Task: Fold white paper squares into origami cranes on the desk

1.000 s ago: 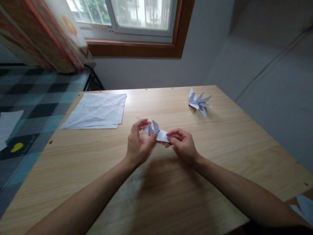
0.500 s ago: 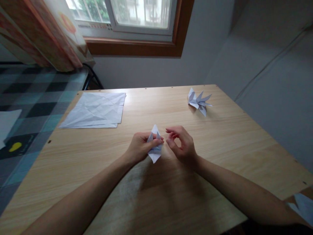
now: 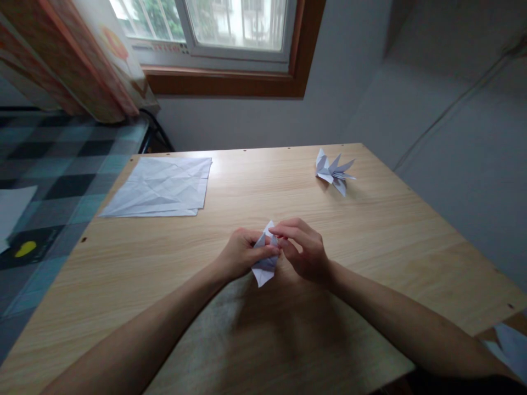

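A small folded white paper piece (image 3: 264, 265) is held just above the wooden table (image 3: 370, 247) near its middle. My left hand (image 3: 241, 257) is closed round the piece from the left, thumb on top. My right hand (image 3: 302, 249) meets it from the right, fingertips pinching the upper point of the paper. The lower point of the piece sticks out below my fingers.
A finished folded paper figure (image 3: 334, 171) lies at the table's far right. A stack of creased white sheets (image 3: 160, 186) sits at the far left. More white paper (image 3: 508, 345) shows at the lower right edge. A checked blanket (image 3: 49, 181) lies left of the table.
The paper piece was turned from lying sideways to pointing up and down in my left hand. My right hand let go half a second ago and now pinches its top again.
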{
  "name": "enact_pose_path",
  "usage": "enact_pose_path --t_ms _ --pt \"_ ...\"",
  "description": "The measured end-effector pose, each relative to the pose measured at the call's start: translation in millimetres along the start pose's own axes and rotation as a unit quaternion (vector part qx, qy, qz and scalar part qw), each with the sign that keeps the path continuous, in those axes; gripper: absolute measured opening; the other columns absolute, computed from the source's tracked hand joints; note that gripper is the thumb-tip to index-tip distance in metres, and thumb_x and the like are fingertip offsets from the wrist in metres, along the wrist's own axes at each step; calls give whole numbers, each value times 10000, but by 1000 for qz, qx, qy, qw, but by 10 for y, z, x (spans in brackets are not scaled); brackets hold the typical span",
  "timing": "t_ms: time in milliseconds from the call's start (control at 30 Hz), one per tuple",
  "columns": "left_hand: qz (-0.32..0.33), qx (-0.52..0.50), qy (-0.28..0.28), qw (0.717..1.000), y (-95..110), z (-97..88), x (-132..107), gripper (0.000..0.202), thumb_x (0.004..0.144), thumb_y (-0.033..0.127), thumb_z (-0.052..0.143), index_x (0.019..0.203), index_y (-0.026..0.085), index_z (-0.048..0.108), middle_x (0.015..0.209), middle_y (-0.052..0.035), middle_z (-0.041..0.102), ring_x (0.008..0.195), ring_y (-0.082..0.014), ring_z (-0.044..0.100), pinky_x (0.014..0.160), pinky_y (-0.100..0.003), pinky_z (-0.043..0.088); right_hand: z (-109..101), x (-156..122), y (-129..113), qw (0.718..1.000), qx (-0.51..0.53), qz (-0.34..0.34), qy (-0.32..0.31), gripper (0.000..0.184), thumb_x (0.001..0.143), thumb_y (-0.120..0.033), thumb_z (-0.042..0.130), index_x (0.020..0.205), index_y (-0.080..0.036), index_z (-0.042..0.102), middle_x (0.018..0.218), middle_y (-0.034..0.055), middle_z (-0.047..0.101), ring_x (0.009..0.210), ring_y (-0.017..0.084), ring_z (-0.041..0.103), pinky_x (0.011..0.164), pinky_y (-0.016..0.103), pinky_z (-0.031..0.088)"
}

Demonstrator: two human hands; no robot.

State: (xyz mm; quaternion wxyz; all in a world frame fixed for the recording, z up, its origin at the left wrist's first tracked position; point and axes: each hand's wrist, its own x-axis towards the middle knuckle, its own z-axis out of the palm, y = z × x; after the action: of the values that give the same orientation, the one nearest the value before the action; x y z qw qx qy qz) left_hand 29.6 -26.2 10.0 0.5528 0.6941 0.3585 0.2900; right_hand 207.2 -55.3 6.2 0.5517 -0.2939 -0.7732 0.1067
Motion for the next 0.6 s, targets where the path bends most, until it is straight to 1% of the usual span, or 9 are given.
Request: enact_pose_path --t_ms 200,400,500,600 --pt "32 11 -2 999 4 4 -4 324 757 352 652 521 151 556 498 47 443 487 -68 378 471 -196 311 -29 33 10 1000 9 5 -5 205 892 -116 550 1043 -227 633 955 56 670 894 186 655 765 353 584" --pt "31 18 5 999 7 3 -9 284 747 340 670 541 150 624 495 36 490 485 -77 407 465 -196 323 -41 30 41 1000 3 17 -3 104 864 -147 588 895 -242 617 927 44 677 863 195 660 738 354 571" --pt "30 19 25 999 0 3 -11 259 737 341 682 565 148 664 496 35 505 483 -78 414 475 -200 334 -32 19 46 1000 0 17 -4 116 857 -125 587 869 -237 613 901 39 678 843 188 662 727 337 563" --pt "30 21 56 998 3 5 -16 222 732 349 692 644 147 724 525 30 544 497 -87 442 491 -207 344 -23 4 48 1000 0 20 3 131 844 -107 592 866 -234 615 871 33 673 822 180 659 718 325 555"
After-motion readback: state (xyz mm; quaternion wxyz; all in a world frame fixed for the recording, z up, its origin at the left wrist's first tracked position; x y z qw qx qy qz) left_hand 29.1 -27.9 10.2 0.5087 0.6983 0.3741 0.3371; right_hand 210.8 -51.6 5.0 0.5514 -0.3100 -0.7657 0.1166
